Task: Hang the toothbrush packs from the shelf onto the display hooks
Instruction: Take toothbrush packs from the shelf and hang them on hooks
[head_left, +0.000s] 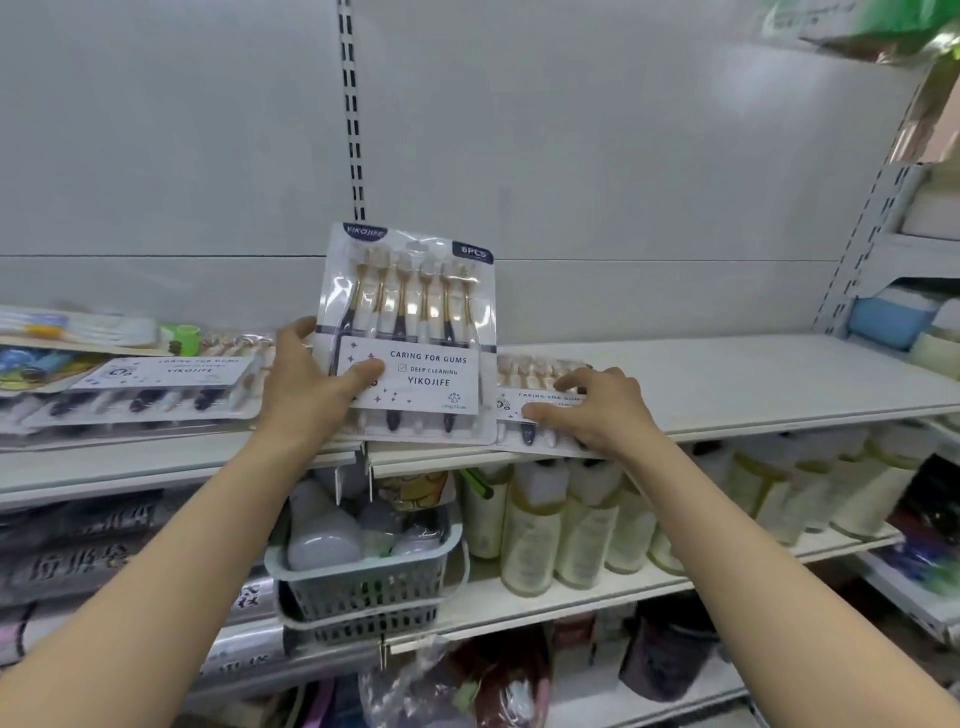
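Slotted white back panel (623, 156) is seen behind; a stack of flat packs (156, 389) is noted left and a grey plastic basket (363, 587) below the white shelf (753, 374). The clear six-brush toothbrush pack (410, 312) is held upright over the shelf edge, long axis vertical, heads up, pinched by the left hand (311, 389) fingers. The right hand (597, 410) fingers are arched on a flat-lying pack (519, 376); the grip cannot be told.

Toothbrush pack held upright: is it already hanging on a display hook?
No, the left hand grips the toothbrush pack upright above the shelf edge, with no hook visible at its top.

Toothbrush pack (410, 312) upright, other packs (156, 389) flat on shelf (753, 374)
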